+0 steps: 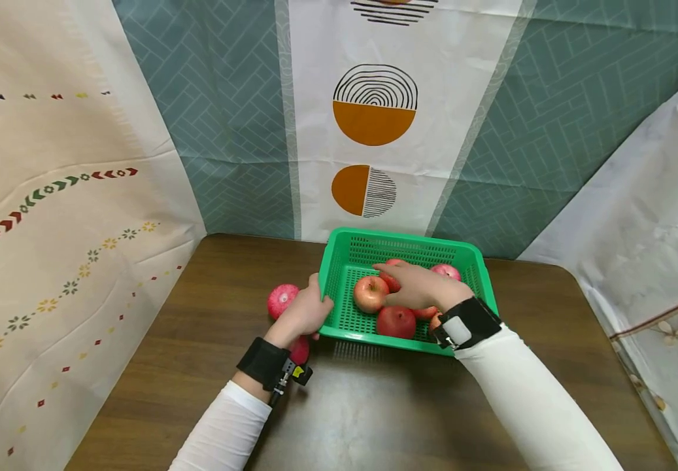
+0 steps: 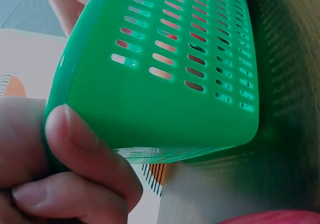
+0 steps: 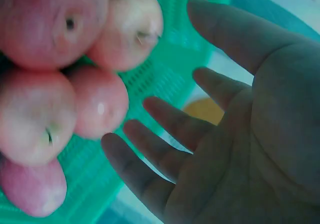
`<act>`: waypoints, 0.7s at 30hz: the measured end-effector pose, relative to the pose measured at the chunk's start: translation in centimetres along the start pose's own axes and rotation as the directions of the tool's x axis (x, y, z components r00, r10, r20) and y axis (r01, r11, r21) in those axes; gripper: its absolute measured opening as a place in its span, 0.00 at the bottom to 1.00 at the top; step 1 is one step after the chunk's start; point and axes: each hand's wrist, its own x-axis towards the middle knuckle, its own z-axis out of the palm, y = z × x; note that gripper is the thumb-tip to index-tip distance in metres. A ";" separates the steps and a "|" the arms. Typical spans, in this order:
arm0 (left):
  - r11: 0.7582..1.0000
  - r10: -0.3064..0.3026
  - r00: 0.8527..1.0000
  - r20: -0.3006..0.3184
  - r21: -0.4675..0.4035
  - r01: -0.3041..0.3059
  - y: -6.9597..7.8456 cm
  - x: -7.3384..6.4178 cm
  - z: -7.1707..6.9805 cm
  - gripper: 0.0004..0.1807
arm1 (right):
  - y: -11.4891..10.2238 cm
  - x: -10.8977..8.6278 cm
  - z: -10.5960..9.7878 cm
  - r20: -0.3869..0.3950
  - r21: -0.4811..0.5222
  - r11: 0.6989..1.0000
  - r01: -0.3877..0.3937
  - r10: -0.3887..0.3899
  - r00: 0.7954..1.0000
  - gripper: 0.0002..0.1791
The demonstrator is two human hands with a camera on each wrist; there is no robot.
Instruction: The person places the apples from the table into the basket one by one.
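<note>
A green plastic basket (image 1: pixel 403 236) sits on the table with several red apples (image 1: pixel 371 294) inside. My left hand (image 1: pixel 308 309) grips its left rim; in the left wrist view, the thumb and curled fingers of that hand (image 2: pixel 82 169) close round the rim of the basket (image 2: pixel 165 114). Over the fruit, my right hand (image 1: pixel 420 286) reaches into the basket and covers part of it. The right wrist view has the right hand (image 3: pixel 215 154) with fingers spread and nothing in the palm, apples (image 3: pixel 40 116) lying beside the fingertips.
On the brown table (image 1: pixel 227 281), left of the basket, lies a pinkish-red round fruit (image 1: pixel 282 298). A second red one (image 1: pixel 299 351) is partly hidden by my left wrist. Patterned cloth (image 1: pixel 238 118) hangs behind the table, with pale cloth (image 1: pixel 50 261) along the left side.
</note>
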 end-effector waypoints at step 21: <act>1.000 0.002 1.000 0.015 -0.010 -0.002 0.0 0.1 0.2 0.36 | 11.6 -13.9 3.6 -0.387 0.312 0.913 -0.262 0.374 0.843 0.42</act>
